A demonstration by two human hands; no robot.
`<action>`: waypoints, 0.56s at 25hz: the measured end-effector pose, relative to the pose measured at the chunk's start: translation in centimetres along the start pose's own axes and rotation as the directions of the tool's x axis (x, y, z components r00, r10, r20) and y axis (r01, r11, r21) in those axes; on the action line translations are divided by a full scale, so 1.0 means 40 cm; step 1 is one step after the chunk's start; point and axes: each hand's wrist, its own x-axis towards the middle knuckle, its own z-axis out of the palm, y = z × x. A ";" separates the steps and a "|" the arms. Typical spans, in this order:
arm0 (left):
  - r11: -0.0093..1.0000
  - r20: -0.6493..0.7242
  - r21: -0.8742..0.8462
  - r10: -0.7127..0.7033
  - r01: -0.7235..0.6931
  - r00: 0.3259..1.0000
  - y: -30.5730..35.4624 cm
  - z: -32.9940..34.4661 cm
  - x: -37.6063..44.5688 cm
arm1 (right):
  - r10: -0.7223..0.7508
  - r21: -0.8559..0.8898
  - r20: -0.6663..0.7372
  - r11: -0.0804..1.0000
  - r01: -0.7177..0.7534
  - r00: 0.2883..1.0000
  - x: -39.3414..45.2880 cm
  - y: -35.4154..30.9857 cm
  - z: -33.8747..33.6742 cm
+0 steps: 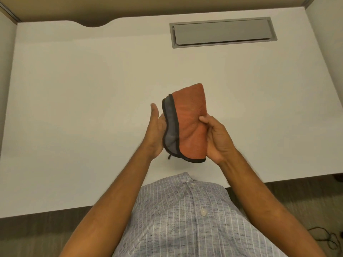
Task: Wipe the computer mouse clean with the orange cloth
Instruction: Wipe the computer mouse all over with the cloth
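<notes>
A folded orange cloth (pixel 191 123) with a grey underside and black edging is held upright above the white desk (pixel 89 93). My right hand (pixel 217 138) grips its right side, thumb pressed on the orange face. My left hand (pixel 155 134) lies against the grey side, palm turned toward the cloth and thumb pointing up. The cloth hides the left palm and fingers. No computer mouse shows anywhere; a small dark tip (pixel 169 157) pokes out below the cloth's lower left corner, and I cannot tell what it is.
A grey cable hatch (pixel 222 31) is set into the desk at the back right. Partition walls close the desk at the left, right and back. My striped shirt fills the bottom centre. A dark cable (pixel 326 236) lies on the carpet at the lower right.
</notes>
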 end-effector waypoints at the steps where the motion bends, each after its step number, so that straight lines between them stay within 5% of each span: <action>1: 0.999 0.024 -0.040 -0.027 0.028 0.999 0.009 0.001 -0.012 | 0.007 0.009 0.034 1.000 -0.007 0.999 0.005 0.005 0.012; 4: 0.999 0.040 -0.038 -0.033 0.035 0.999 0.016 -0.002 -0.023 | 0.036 -0.026 0.077 0.999 -0.034 0.996 0.021 0.028 0.033; 9: 1.000 -0.176 0.028 0.011 -0.006 0.984 0.008 -0.007 0.008 | 0.024 -0.272 -0.115 0.961 -0.054 0.993 0.038 0.075 0.021; 14: 0.980 -0.303 0.171 0.154 -0.105 0.940 -0.004 -0.035 0.019 | -0.174 -0.704 -0.144 0.710 0.023 0.974 0.056 0.056 -0.030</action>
